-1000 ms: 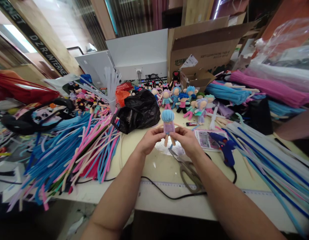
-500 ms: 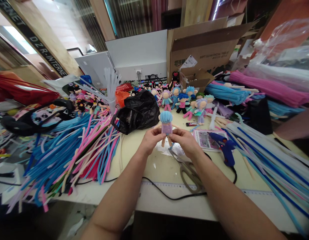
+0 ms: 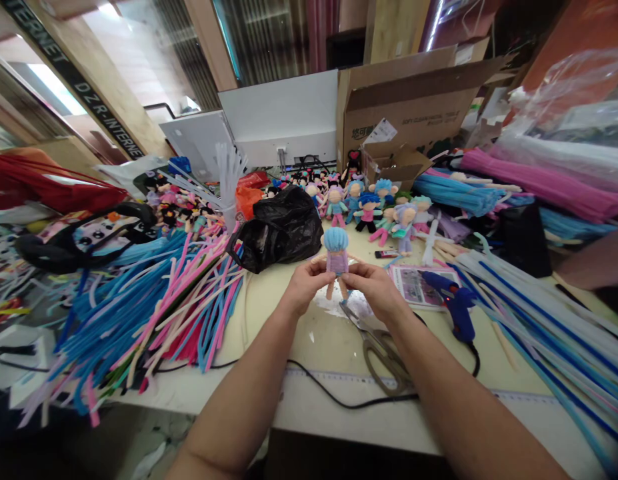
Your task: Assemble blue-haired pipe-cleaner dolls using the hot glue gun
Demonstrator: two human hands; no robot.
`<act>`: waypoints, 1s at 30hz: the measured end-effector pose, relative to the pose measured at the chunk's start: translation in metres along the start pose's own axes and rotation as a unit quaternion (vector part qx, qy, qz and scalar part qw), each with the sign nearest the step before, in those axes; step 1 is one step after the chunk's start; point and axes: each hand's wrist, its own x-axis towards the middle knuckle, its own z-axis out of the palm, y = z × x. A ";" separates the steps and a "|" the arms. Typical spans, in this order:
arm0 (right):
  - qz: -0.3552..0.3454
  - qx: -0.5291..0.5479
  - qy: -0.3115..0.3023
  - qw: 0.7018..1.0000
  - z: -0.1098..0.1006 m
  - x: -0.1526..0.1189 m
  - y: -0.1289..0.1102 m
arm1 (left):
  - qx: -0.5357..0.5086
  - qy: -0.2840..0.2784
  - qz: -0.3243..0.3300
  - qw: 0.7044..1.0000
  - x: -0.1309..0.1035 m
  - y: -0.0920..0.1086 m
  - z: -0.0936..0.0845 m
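Observation:
A small pipe-cleaner doll (image 3: pixel 337 259) with blue hair, a lilac body and beige limbs is held upright above the table. My left hand (image 3: pixel 309 283) pinches it on one side, and my right hand (image 3: pixel 371 285) grips the other side, thumbs near its waist. Its legs hang down between my hands. Below my right hand lie scissors (image 3: pixel 383 360), with the blades pointing toward the doll. Farther right, a blue glue gun (image 3: pixel 455 303) rests on a printed card (image 3: pixel 419 285).
Bundles of coloured pipe cleaners lie at left (image 3: pixel 133 320) and right (image 3: pixel 549 340). A black plastic bag (image 3: pixel 283 227) sits behind my left hand. Several finished dolls (image 3: pixel 371 207) stand before a cardboard box (image 3: pixel 413 113). A black cable (image 3: pixel 333 397) crosses the table's front.
The whole view has shifted slightly, so things appear a little lower and farther right. Both hands still hold the doll in nearly the same pose.

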 end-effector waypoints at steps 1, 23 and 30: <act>-0.004 -0.006 0.011 1.000 0.001 0.000 0.000 | -0.002 -0.006 -0.001 1.000 0.000 0.000 0.000; -0.120 -0.185 0.121 0.968 -0.002 -0.002 0.002 | 0.071 0.106 0.030 0.991 0.003 -0.006 0.000; -0.215 -0.245 0.172 0.929 0.000 -0.005 -0.001 | 0.135 0.077 0.049 0.987 -0.001 -0.021 0.008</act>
